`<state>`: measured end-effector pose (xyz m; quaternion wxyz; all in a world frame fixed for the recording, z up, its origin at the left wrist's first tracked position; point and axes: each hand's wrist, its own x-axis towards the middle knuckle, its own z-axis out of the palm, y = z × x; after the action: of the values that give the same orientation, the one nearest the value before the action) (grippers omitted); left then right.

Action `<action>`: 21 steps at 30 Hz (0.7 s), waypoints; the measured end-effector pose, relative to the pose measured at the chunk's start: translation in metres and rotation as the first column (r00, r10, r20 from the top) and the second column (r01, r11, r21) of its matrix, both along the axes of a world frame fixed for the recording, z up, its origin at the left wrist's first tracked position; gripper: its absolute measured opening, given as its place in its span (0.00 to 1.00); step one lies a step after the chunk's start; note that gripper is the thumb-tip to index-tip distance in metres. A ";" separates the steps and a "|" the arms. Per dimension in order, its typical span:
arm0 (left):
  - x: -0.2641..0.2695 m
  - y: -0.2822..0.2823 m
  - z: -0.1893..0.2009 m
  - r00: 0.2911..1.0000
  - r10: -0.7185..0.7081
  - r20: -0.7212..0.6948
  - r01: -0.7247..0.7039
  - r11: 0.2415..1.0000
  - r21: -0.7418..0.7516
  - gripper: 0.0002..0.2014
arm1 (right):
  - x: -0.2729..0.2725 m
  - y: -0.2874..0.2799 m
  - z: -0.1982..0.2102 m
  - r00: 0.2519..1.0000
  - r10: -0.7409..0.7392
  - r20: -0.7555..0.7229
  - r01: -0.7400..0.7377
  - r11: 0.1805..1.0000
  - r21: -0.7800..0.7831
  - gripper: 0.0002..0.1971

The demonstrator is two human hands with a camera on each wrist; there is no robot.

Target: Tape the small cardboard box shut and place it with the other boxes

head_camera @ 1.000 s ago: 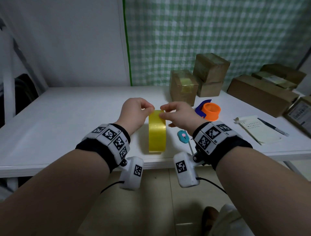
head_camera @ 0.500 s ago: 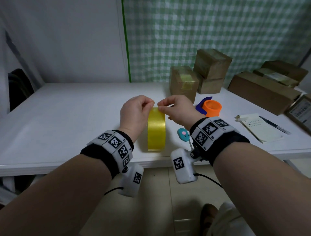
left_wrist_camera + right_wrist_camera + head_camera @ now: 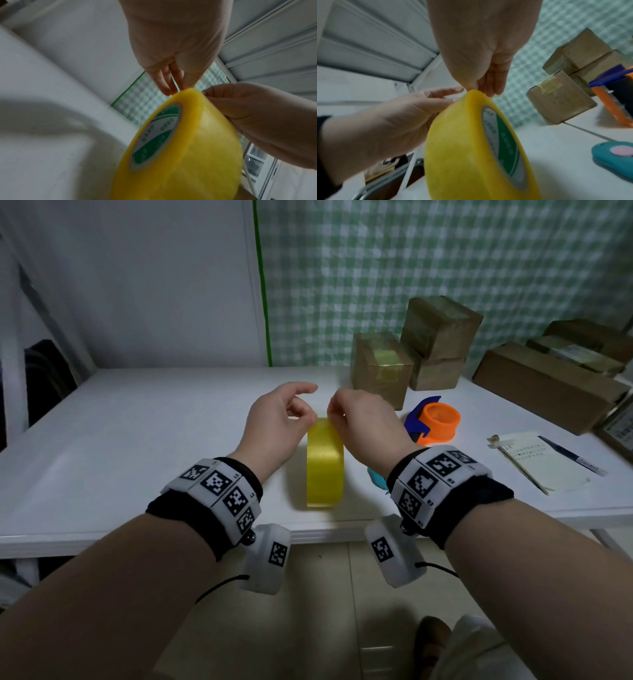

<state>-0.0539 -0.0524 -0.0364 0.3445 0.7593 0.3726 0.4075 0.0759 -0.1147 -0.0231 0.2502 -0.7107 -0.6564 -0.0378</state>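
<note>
Box: small brown cardboard box (image 3: 381, 368) upright on far right of white table (image 3: 137, 440), yellowish tape strip over its top; touching stack of two similar brown boxes (image 3: 438, 340) to its right.
Tape: yellow roll of packing tape (image 3: 324, 463) standing on edge near front table edge, green-and-white core label (image 3: 159, 135); between both hands.
Left hand: left hand (image 3: 277, 426) at top left of roll, fingertips (image 3: 169, 89) touching roll's top edge, index raised and extended; whether it pinches the tape, cannot tell.
Right hand: right hand (image 3: 363, 422) at top right of roll, thumb and fingers (image 3: 488, 86) bunched together on roll's top rim, pinching at the tape.
Hands: close together, nearly touching over roll.
Other: orange and blue tape dispenser (image 3: 433, 421) right of hands; teal utility knife (image 3: 614, 155) near right wrist; notepad (image 3: 537, 460) and pen (image 3: 572, 455) far right; long brown boxes (image 3: 548, 385) behind.
</note>
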 end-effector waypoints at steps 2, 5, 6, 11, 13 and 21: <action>0.002 -0.004 0.000 1.000 0.010 -0.012 -0.009 0.998 0.062 0.15 | 0.000 -0.002 0.001 0.993 -0.006 0.121 0.007 1.000 -0.010 0.10; 0.004 -0.009 -0.002 0.998 0.029 -0.047 -0.022 0.989 0.147 0.13 | 0.000 -0.003 -0.001 0.987 -0.007 0.160 0.009 1.000 -0.011 0.09; 0.004 -0.010 -0.002 0.997 0.043 -0.057 -0.033 0.985 0.170 0.13 | 0.000 -0.004 -0.001 0.992 -0.001 0.123 0.001 1.000 -0.005 0.09; 0.005 -0.015 -0.005 0.989 0.123 -0.078 -0.104 0.972 0.212 0.11 | 0.004 -0.008 -0.002 0.979 0.023 -0.204 -0.011 0.998 0.059 0.08; 0.005 -0.016 -0.005 0.986 0.139 -0.087 -0.117 0.969 0.219 0.10 | 0.004 -0.007 -0.001 0.959 0.026 -0.282 -0.009 0.998 0.062 0.10; 0.002 -0.011 -0.007 0.996 0.092 0.005 -0.092 0.984 0.152 0.16 | 0.003 -0.005 -0.006 0.843 0.019 -0.538 0.037 0.995 0.092 0.19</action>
<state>-0.0521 -0.0638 -0.0432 0.2658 0.7658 0.3754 0.4493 0.0788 -0.1198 -0.0289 0.4590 -0.6827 -0.5537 0.1293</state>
